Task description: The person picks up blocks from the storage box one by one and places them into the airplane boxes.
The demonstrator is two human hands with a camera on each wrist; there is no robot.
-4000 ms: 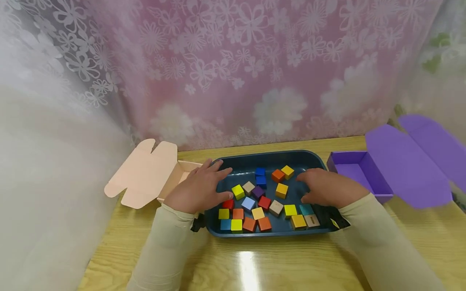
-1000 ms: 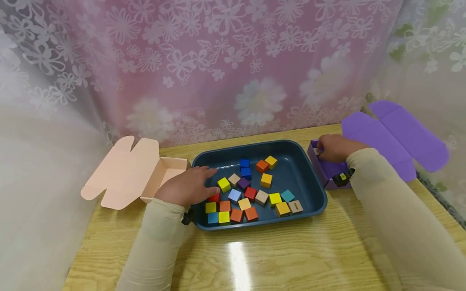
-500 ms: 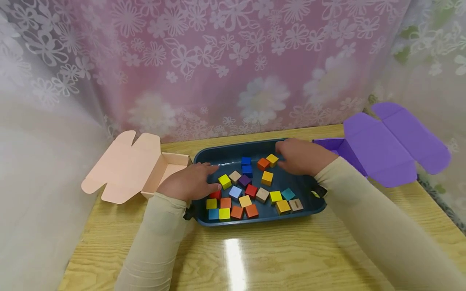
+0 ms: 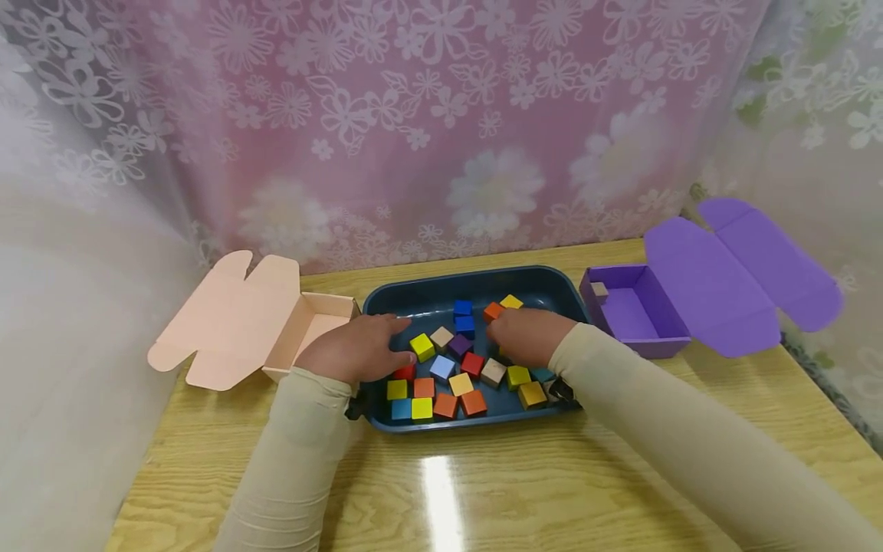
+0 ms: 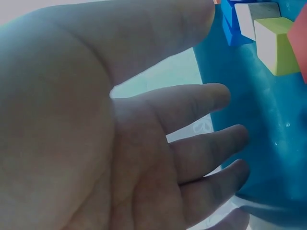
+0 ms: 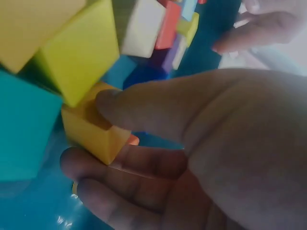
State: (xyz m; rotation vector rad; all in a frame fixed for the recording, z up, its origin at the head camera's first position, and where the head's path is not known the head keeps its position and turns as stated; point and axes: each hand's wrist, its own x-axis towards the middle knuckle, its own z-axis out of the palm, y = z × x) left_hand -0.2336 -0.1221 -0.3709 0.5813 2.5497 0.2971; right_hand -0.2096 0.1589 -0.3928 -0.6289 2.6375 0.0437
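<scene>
Pink flowered curtain hung behind a wood-grain counter, on which a dark blue tray sat between 2 boxes, a peach box on the left and a purple box on the right, their lids folded back. Coloured cubes lay scattered in the tray, and 1 wooden cube stood in the far left corner of the purple box.

As I judged it, the step in hand was picking 1 cube out of the tray. The right hand reached down into it, thumb and fingers drawn together around an orange-yellow cube, with a teal cube near its fingertips. From above, that hand covered most of the cube, so I could not tell whether it had left the tray floor. The next move seemed to call for a firm pinch and a straight lift, clear of the neighbours.

The left hand was open over the tray's left end, fingers extended and apart, holding nothing; its thumb lay just beside a red cube and a bright yellow cube.
</scene>
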